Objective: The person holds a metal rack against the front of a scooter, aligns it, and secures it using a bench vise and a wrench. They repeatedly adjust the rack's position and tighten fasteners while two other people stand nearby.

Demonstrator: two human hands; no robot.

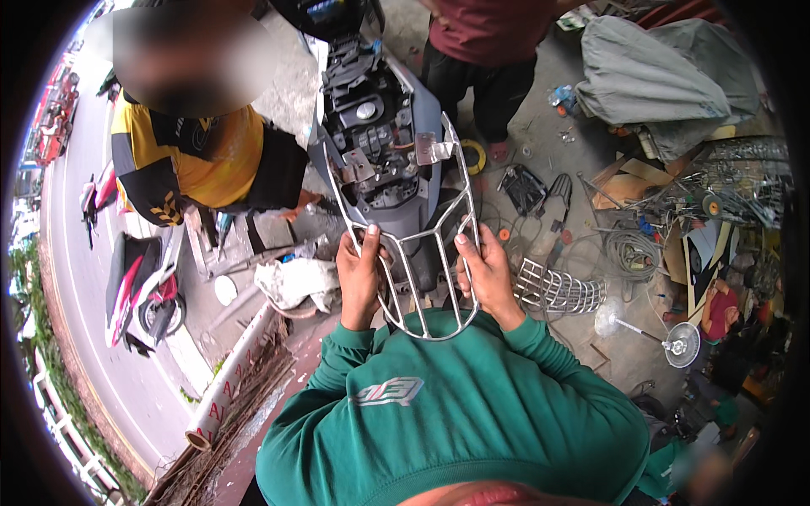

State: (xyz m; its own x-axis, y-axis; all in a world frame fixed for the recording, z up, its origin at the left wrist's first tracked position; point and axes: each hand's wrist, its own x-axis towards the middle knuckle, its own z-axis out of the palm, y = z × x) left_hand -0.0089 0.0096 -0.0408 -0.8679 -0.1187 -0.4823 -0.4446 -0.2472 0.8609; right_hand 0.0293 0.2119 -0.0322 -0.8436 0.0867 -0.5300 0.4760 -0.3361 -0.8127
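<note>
Both my hands grip a silver metal motorcycle rear rack (pixel 419 233) by its outer bars, in front of my green shirt. My left hand (pixel 361 274) is closed round the left bar, thumb on top. On the opposite bar my right hand (pixel 489 274) is closed the same way. The rack's two arms point away from me, with flat metal mounting plates (pixel 430 150) near their ends. Beyond and below it is a grey motorcycle (pixel 375 126) with its seat off and its inner parts exposed. Whether the rack touches the motorcycle I cannot tell.
A person in a yellow and black shirt (pixel 219 160) is at the left; another in a maroon shirt (pixel 489 34) stands beyond. A pedestal fan (pixel 681 344), a coiled cable (pixel 633 255) and a grey cover (pixel 650 80) are at right. A white pipe (pixel 232 379) lies left.
</note>
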